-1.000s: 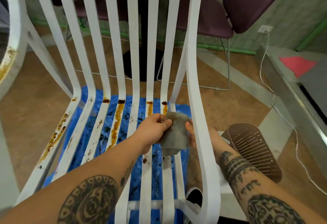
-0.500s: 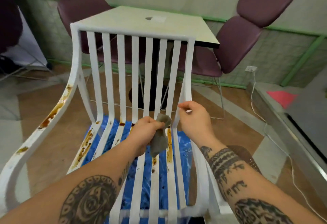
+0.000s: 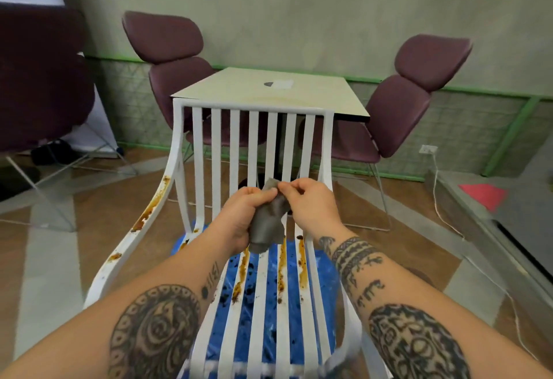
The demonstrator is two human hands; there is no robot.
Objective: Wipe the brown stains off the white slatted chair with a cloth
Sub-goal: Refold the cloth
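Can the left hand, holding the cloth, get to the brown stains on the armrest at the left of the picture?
Probably yes. Nothing stands between the left hand and the stained armrest. But the right hand also pinches the cloth and should let go first.

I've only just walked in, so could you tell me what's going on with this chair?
A person holds a grey cloth above the seat of the white slatted chair. The left hand grips it, and the right hand pinches its upper edge. Brown stains mark the seat slats and one armrest, so wiping is not finished.
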